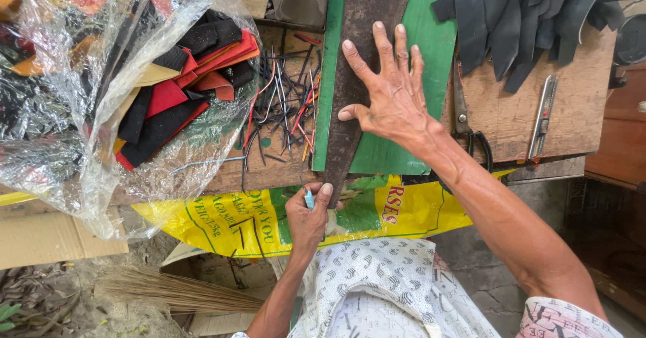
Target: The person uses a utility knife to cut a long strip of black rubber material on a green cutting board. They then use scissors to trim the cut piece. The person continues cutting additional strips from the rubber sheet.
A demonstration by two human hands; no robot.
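Right at the workbench's (511,119) near edge: right hand (389,95) splayed flat on dark template (360,75), left hand (308,218) fingers pinching small blade (309,199).

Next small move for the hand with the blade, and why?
Probably draw the small blue-handled blade in the left hand up along the edge of the dark template. The right hand is spread flat, pinning the template onto the green sheet, and the blade sits at the template's near tip.
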